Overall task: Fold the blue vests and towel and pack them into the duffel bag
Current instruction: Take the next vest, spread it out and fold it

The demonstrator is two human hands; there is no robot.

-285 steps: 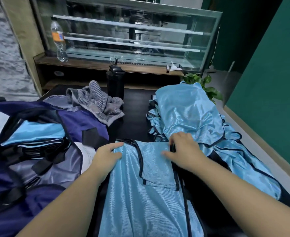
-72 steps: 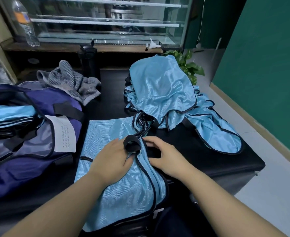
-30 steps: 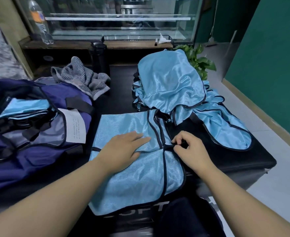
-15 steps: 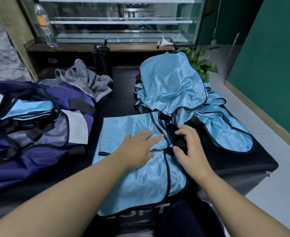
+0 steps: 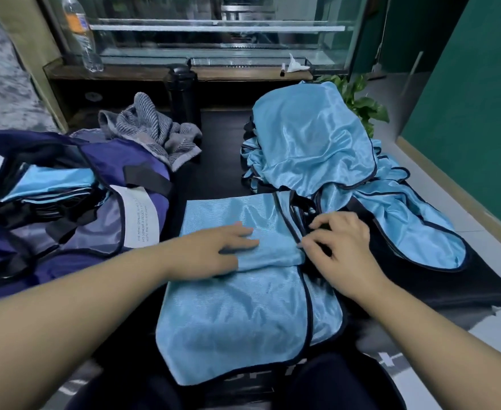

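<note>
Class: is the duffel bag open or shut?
Open: the duffel bag gapes, with folded blue vests visible inside.

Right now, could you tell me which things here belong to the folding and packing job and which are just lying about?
Job:
vest being folded
left hand
right hand
vest pile
striped towel
duffel bag

Lying about:
black flask
water bottle
plant
display case

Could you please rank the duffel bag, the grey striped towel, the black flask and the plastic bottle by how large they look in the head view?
1. duffel bag
2. grey striped towel
3. black flask and plastic bottle: alike; the bottle stands farther off.
</note>
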